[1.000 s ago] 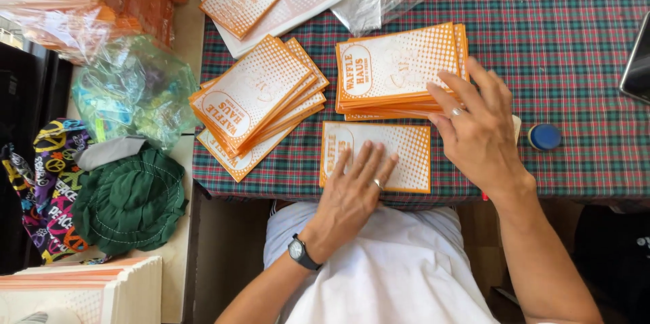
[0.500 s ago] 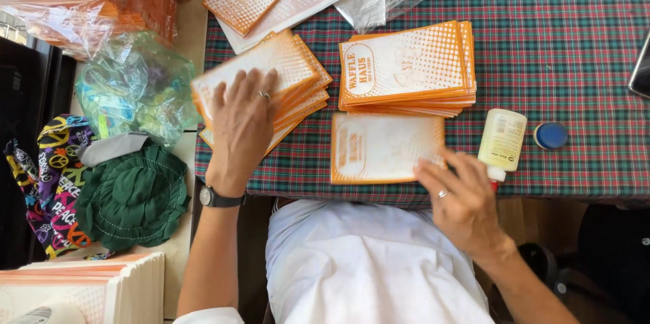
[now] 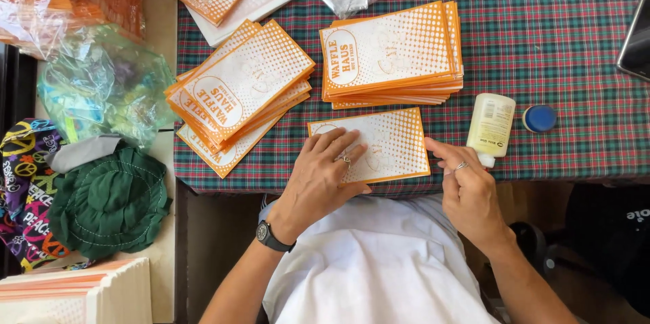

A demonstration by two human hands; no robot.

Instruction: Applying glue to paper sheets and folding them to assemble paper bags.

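On the far left a green cloth hat [image 3: 108,202] lies next to a bag with bright signs [image 3: 24,188]. On the bench [image 3: 575,46], with its checked cloth, a slanted pile of orange and white paper bags [image 3: 240,90] sits on the left side. Your left hand [image 3: 325,175] lies flat on the single paper bag [image 3: 396,141] near the front edge of the bench. Your fingers are spread and press down on the left part of it. The wrist bends up from your lap and has a dark watch [image 3: 271,236] on it. Behind that bag is a neat stack of the same bags [image 3: 393,53]. Your right hand [image 3: 470,188] is just right of the single bag, with its first finger out straight and touching the bag's right edge. It holds nothing. A small glue bottle [image 3: 491,124] lies close above this hand, with its blue cap [image 3: 539,119] just beside it
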